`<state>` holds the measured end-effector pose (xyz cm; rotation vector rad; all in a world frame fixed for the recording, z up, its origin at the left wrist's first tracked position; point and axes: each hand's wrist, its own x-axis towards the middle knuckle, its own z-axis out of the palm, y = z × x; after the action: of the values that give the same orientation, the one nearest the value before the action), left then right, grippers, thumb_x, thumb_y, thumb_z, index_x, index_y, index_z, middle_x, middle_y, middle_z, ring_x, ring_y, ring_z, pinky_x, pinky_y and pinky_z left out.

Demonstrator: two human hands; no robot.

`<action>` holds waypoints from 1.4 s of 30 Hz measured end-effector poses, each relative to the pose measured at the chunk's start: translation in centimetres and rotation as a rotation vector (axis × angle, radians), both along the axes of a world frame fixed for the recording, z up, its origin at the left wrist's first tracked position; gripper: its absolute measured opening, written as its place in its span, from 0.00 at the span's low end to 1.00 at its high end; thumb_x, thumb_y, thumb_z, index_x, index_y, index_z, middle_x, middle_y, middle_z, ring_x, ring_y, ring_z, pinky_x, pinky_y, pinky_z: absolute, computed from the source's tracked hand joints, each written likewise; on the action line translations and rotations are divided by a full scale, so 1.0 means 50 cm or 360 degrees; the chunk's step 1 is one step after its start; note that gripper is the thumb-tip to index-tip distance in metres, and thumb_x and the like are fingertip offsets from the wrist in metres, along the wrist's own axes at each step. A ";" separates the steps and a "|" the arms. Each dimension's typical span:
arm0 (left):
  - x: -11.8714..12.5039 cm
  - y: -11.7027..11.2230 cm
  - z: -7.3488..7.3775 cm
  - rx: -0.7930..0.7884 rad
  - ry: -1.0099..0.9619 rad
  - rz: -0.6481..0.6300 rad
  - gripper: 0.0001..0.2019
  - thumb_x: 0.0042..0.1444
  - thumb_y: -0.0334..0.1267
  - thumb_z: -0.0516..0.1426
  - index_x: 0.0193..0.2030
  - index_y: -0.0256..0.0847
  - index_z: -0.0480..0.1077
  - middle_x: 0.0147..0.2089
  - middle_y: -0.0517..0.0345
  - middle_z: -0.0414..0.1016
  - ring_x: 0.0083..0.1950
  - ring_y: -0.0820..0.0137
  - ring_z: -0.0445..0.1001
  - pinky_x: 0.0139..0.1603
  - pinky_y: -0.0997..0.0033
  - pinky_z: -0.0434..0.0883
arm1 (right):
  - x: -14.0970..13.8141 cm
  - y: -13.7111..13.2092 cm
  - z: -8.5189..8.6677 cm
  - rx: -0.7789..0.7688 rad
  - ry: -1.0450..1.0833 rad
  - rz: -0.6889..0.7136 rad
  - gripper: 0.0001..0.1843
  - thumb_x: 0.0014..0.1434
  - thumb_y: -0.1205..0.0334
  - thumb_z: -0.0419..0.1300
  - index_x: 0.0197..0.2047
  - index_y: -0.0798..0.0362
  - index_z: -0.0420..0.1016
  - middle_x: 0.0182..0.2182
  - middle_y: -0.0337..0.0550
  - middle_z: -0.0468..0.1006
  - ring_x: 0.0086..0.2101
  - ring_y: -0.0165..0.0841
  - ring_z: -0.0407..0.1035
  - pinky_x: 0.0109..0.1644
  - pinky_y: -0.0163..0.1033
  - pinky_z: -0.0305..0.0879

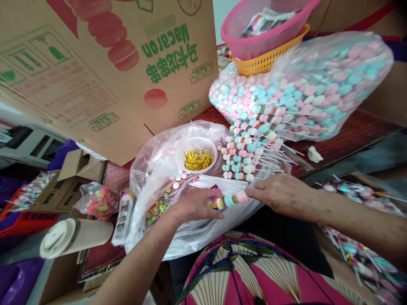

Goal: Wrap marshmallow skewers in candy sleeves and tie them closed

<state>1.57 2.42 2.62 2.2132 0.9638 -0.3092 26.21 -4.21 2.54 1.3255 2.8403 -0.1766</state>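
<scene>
Between my two hands is a candy skewer (231, 200) with pink and blue candies, held sideways above the plastic sheet. The fingers of my left hand (195, 204) close around its left end, where a small colourful printed wrapper shows. My right hand (275, 194) pinches the other end by the pink candy; its stick is hidden by the fingers. Just beyond lie a row of finished candy skewers (240, 159) and a bundle of white sticks (219, 183). A white bowl (179, 159) of gold twist ties (197, 160) stands behind my left hand.
A large bag of pastel candies (318, 95) sits at the back right, beside stacked pink (229, 36) and yellow baskets (267, 63). A big cardboard box (127, 97) stands back left. Ring candies (155, 207), a lidded cup (76, 237) and a box of skewers (362, 195) flank me.
</scene>
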 end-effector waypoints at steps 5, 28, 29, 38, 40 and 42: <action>0.011 -0.021 -0.003 0.0371 0.0169 0.0118 0.19 0.49 0.53 0.60 0.41 0.42 0.68 0.39 0.52 0.76 0.39 0.57 0.73 0.35 0.67 0.63 | 0.001 -0.012 -0.009 -0.0122 0.0102 -0.0130 0.14 0.57 0.74 0.52 0.42 0.50 0.72 0.30 0.37 0.78 0.27 0.30 0.70 0.25 0.36 0.42; -0.006 -0.004 0.014 -0.0085 0.0040 -0.0002 0.21 0.45 0.46 0.64 0.47 0.45 0.72 0.47 0.58 0.77 0.46 0.60 0.73 0.48 0.66 0.66 | -0.015 0.012 -0.006 0.0366 0.0102 0.0166 0.13 0.56 0.75 0.53 0.42 0.54 0.71 0.26 0.39 0.75 0.26 0.31 0.67 0.27 0.38 0.45; -0.003 -0.004 0.011 -0.0132 0.0003 0.0006 0.23 0.44 0.46 0.64 0.48 0.44 0.71 0.47 0.58 0.77 0.47 0.60 0.73 0.48 0.66 0.66 | -0.017 0.012 -0.006 0.0414 0.0108 0.0214 0.12 0.55 0.74 0.53 0.42 0.54 0.71 0.26 0.40 0.76 0.26 0.31 0.68 0.27 0.38 0.46; 0.008 -0.030 -0.001 0.0424 -0.0037 0.0238 0.14 0.52 0.50 0.59 0.37 0.41 0.73 0.35 0.56 0.79 0.35 0.63 0.75 0.33 0.69 0.65 | -0.018 0.001 -0.002 -0.0201 -0.0021 -0.0035 0.19 0.55 0.75 0.52 0.47 0.50 0.72 0.32 0.39 0.79 0.28 0.33 0.71 0.26 0.38 0.40; 0.008 -0.043 -0.007 0.0864 -0.0020 0.0159 0.14 0.55 0.49 0.56 0.35 0.39 0.73 0.33 0.52 0.79 0.34 0.60 0.75 0.33 0.66 0.65 | -0.018 0.002 0.004 -0.0364 -0.0004 -0.0113 0.16 0.58 0.73 0.51 0.46 0.49 0.73 0.33 0.41 0.80 0.31 0.34 0.72 0.27 0.37 0.43; 0.005 -0.050 -0.015 0.1213 -0.0140 -0.0019 0.13 0.58 0.47 0.54 0.35 0.39 0.73 0.33 0.50 0.79 0.34 0.59 0.76 0.35 0.63 0.66 | -0.020 0.004 0.013 -0.0455 0.0026 -0.0164 0.15 0.61 0.70 0.49 0.44 0.49 0.74 0.34 0.43 0.80 0.32 0.34 0.73 0.28 0.37 0.46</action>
<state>1.83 -0.10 1.89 2.8774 1.1447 0.1926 25.20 -3.99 3.17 1.4096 2.6316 -0.5724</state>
